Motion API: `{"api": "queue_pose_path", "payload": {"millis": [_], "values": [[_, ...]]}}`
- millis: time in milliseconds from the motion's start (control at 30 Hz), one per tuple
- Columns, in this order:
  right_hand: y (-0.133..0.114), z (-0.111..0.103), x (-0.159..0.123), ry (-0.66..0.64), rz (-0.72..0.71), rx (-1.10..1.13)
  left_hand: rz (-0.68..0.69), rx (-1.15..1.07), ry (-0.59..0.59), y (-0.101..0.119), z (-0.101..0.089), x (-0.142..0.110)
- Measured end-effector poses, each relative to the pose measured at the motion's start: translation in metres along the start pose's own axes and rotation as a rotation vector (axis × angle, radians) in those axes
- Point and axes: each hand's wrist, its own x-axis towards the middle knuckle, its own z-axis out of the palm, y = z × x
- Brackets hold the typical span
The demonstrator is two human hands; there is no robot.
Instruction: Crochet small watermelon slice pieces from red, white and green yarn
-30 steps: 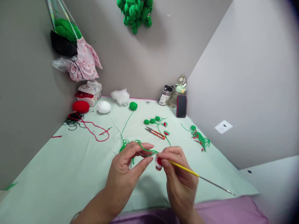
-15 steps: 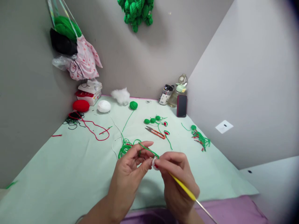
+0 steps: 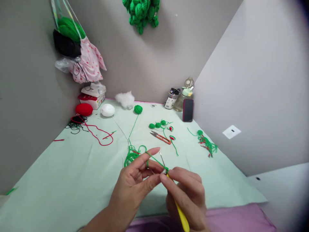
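- Spreading beneath the orange snips [image 3: 160, 137], the pale green table [image 3: 84, 167] carries the yarn.
- Left hand [image 3: 131, 185], nearer the wearer than the snips, pinches the crocheted piece [image 3: 165, 171] by thumb; its raised index finger carries the green strand [image 3: 154, 158].
- Right hand [image 3: 187, 195], likewise nearer than the snips, closes round the crochet hook [image 3: 181, 214], fingertips meeting the left's.
- Hook: probably light and stiff, best gripped by its yellow handle.
- Piece: between the fingertips, nearer than the snips; likely soft and light, best pinched at its edge.
- Strand: likely limp, apt to slip.
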Motion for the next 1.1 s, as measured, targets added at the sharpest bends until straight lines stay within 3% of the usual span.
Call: {"api": "queue_pose_path", "payload": {"millis": [200,267,367,567,900,1000,1100], "values": [[-0.007,0.017,0.013,0.153,0.025,0.170,-0.099,-0.043,0.045,0.001,0.003,0.003],[-0.009,0.019,0.021,0.163,0.128,0.295,-0.126,-0.044,0.055,0.004,0.002,0.003],[-0.007,0.014,0.030,0.103,0.250,0.471,-0.111,0.014,0.065,0.007,-0.002,0.003],[-0.001,-0.001,0.032,0.019,0.349,0.628,-0.032,0.189,0.028,0.009,-0.007,0.002],[0.001,-0.003,0.043,0.087,0.719,1.003,0.040,0.383,0.082,0.013,-0.005,0.002],[0.000,-0.001,0.045,0.025,0.687,1.033,0.030,0.366,0.029,0.009,-0.006,0.002],[-0.003,0.003,0.044,-0.015,0.556,0.861,-0.012,0.308,-0.014,0.005,-0.005,0.002]]}}
